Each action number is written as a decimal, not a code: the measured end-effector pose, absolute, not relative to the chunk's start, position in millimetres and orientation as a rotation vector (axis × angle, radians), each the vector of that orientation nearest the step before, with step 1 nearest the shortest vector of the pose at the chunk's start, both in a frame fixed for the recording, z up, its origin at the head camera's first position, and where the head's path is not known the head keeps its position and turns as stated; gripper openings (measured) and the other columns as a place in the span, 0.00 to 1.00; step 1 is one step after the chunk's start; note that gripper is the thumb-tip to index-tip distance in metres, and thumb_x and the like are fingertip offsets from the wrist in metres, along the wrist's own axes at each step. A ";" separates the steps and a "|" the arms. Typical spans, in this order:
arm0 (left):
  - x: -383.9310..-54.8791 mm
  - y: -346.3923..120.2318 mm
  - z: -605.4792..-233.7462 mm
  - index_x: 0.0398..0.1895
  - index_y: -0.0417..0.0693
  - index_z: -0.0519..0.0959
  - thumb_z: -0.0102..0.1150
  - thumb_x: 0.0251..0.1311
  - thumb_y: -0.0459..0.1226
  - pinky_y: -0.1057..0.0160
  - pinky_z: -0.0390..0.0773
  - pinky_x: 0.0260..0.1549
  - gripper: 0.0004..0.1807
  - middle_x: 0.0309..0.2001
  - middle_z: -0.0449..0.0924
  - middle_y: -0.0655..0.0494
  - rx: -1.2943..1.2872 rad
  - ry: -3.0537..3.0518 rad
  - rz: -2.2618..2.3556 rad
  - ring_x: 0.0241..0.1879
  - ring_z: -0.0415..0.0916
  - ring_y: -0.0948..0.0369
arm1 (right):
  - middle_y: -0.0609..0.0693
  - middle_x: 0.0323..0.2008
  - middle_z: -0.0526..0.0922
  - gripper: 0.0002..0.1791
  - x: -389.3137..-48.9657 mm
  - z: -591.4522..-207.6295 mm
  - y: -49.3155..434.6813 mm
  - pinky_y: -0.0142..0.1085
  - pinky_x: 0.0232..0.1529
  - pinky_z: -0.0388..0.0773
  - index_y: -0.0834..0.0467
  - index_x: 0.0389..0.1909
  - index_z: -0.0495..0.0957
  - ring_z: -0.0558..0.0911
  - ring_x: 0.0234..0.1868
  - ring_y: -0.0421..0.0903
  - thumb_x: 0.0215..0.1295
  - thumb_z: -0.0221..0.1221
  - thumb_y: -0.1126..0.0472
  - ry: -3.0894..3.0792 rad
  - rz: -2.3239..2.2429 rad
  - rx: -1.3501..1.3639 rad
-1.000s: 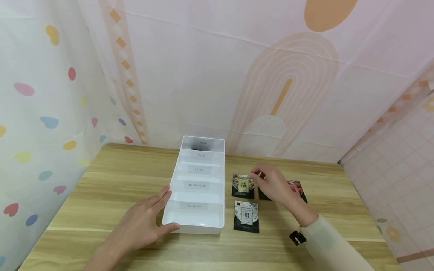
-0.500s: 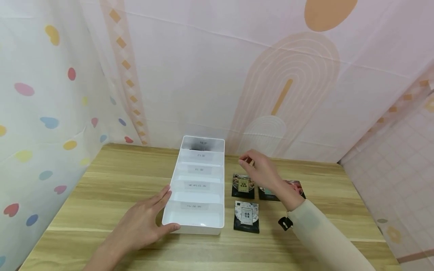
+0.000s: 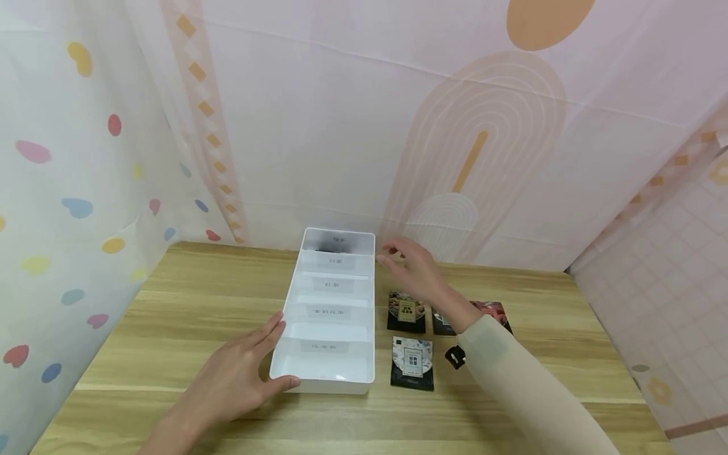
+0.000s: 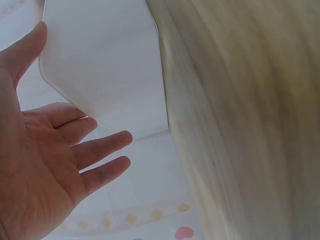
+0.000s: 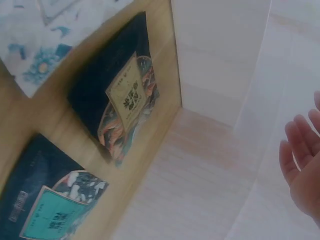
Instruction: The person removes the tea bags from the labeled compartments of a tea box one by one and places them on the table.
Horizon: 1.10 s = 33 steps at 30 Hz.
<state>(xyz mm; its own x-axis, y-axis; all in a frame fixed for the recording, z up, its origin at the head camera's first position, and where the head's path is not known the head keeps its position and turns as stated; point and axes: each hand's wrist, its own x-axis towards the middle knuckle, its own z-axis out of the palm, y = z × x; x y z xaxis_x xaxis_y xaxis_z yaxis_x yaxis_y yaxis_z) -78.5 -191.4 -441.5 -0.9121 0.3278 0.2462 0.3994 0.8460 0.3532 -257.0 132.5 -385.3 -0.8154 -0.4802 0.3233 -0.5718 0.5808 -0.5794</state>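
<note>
A long white divided box (image 3: 325,387) stands on the table, labels inside its compartments. My left hand (image 3: 241,366) rests on its near left corner, thumb at the front edge and fingers along the side; the left wrist view shows them extended against the box wall (image 4: 105,60). My right hand (image 3: 415,268) hovers beside the box's far right corner, fingers loosely bent; nothing shows in it in the right wrist view. Below it lie black tea sachets: one yellow-labelled (image 3: 406,312), one green-labelled (image 5: 55,215), one red-labelled (image 3: 495,309). A white-patterned sachet (image 3: 412,362) lies nearer.
Something dark (image 3: 328,251) lies in the box's farthest compartment. A patterned curtain (image 3: 318,139) hangs behind the wooden table (image 3: 193,303), with more cloth at both sides. A black strap piece (image 3: 455,357) hangs by the right sleeve (image 3: 512,379).
My right hand has moved left and away from me, from over the sachets to the box's far right corner. My left hand keeps its place on the box.
</note>
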 end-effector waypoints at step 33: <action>-75.2 -195.8 -443.7 0.73 0.35 0.73 0.69 0.58 0.66 0.42 0.81 0.57 0.53 0.75 0.69 0.44 -0.588 -2.810 -0.588 0.62 0.79 0.41 | 0.58 0.74 0.72 0.30 -300.0 -414.6 53.9 0.47 0.76 0.65 0.61 0.75 0.70 0.69 0.76 0.55 0.78 0.60 0.54 -2.929 1.034 0.936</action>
<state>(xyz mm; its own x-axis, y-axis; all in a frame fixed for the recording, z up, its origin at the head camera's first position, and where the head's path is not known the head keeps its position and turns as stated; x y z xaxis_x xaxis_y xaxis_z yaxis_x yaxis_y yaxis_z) -75.2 -195.8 -443.7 -0.8981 0.3384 0.2809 0.4227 0.8407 0.3386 -300.0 53.9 -414.6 -0.8288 -0.5521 0.0908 -0.4867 0.6314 -0.6037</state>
